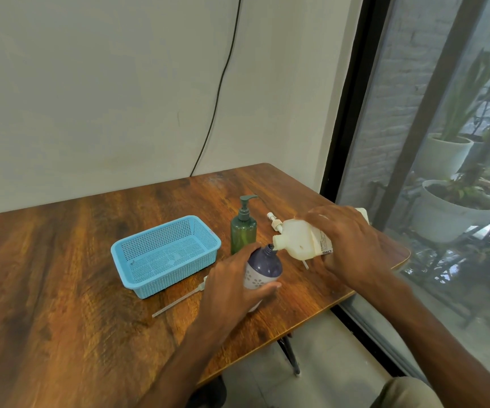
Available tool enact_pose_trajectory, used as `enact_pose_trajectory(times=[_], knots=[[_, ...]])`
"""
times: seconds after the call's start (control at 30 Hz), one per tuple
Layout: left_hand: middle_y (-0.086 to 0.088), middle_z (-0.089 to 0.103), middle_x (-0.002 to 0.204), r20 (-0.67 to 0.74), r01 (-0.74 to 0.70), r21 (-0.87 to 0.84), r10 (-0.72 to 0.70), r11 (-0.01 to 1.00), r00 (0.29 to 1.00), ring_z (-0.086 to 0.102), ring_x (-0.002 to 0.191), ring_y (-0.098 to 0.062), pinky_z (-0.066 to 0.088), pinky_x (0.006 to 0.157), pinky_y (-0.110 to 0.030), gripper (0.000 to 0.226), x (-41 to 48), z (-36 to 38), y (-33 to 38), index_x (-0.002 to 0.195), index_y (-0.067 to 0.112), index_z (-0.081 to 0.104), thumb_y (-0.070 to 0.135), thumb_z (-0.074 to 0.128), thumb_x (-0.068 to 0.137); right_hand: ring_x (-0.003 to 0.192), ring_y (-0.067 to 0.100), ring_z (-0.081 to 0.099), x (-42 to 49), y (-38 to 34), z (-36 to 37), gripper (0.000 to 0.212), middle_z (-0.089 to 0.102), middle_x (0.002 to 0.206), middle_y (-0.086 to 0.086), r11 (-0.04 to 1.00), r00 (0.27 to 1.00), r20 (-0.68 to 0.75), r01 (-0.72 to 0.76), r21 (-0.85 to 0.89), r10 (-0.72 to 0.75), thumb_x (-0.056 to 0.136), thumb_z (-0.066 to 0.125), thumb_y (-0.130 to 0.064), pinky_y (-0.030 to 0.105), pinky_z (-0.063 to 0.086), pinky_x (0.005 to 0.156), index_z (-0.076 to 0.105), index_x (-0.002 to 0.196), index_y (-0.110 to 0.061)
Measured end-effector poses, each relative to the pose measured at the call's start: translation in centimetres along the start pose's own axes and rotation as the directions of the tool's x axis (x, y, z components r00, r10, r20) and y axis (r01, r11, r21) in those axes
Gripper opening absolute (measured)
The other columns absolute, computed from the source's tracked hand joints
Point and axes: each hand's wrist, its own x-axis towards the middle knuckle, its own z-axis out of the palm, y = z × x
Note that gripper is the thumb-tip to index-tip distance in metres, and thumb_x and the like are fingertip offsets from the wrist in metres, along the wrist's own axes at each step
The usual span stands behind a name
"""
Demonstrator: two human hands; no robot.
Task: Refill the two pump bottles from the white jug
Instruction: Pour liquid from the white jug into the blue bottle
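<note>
My left hand (235,287) grips the purple bottle (266,265) on the table (61,275), and my right hand (350,245) holds the white jug (295,241) tipped, spout at that bottle's open neck. The green bottle (243,232) just behind has its pump (246,201) on, so I judge it is left to fill

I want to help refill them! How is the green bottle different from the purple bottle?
The green bottle has its pump on; the purple bottle is open on top. The green one stands alone; the left hand holds the purple one at the white jug's mouth. Purple has white flowers; green is plain. Both are round bottles.
</note>
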Motion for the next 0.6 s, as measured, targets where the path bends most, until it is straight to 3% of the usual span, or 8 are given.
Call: enact_pose_trajectory(times=[0.33,0.6], knots=[[0.01,0.067,0.136,0.019,-0.005,0.01,0.005,1.0,1.0,0.052,0.113,0.007,0.048,0.094,-0.016,0.084,0.12,-0.02,-0.06,0.143,0.029,0.056,0.059,0.087,0.07,0.138,0.03,0.046,0.21,-0.48,-0.6,0.078,0.058,0.144,0.004,1.0,0.999,0.031,-0.024,-0.009,0.024,0.069,0.09,-0.02,0.05,0.035,0.113,0.057,0.139,-0.03],[0.008,0.068,0.135,0.011,0.007,-0.001,-0.007,1.0,1.0,0.06,0.116,-0.002,0.054,0.096,-0.024,0.084,0.27,0.12,-0.01,0.141,0.029,0.057,0.06,0.087,0.07,0.139,0.027,0.044,0.35,-0.44,-0.73,0.078,0.056,0.146,0.0,1.0,0.999,0.049,-0.023,-0.012,0.024,0.071,0.087,-0.019,0.05,0.035,0.115,0.055,0.141,-0.033]])
